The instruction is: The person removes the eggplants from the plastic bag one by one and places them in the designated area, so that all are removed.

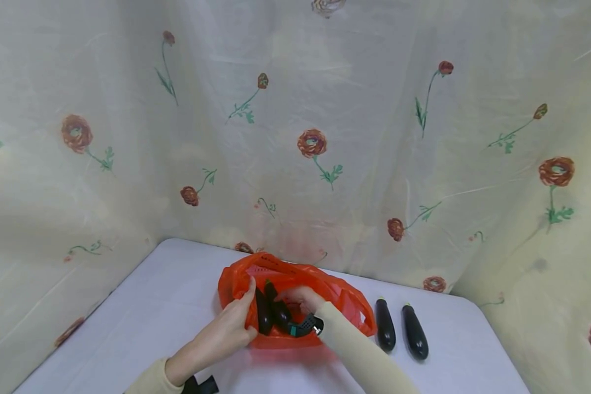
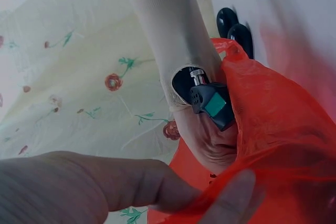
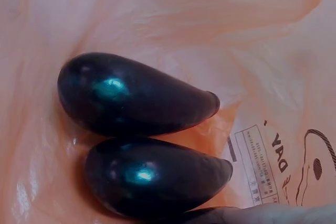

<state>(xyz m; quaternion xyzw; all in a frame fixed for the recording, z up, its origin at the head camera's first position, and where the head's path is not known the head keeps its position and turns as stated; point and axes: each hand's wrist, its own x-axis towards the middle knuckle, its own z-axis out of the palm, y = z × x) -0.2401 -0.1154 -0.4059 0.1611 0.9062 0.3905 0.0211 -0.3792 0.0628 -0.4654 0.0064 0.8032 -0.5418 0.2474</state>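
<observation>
L grip (image 1: 231,324) pinching red bag (image 1: 276,342), R grip (image 1: 303,298) inside w/ eggplants (image 3: 131,95), hold unclear, print (image 3: 280,153) reads "DAY"

Pale floral sheet (image 1: 374,180), wrinkled, fills top and both sides of head view. Printed red bloom (image 1: 312,143) near center, second bloom (image 1: 76,133) at left, green stems. White table (image 1: 172,295), rounded far corners, across bottom.

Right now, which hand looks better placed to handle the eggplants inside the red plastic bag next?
Probably the right hand: it is already inside the red plastic bag, close to the eggplants there, while the left hand is occupied gripping the bag's edge.
</observation>
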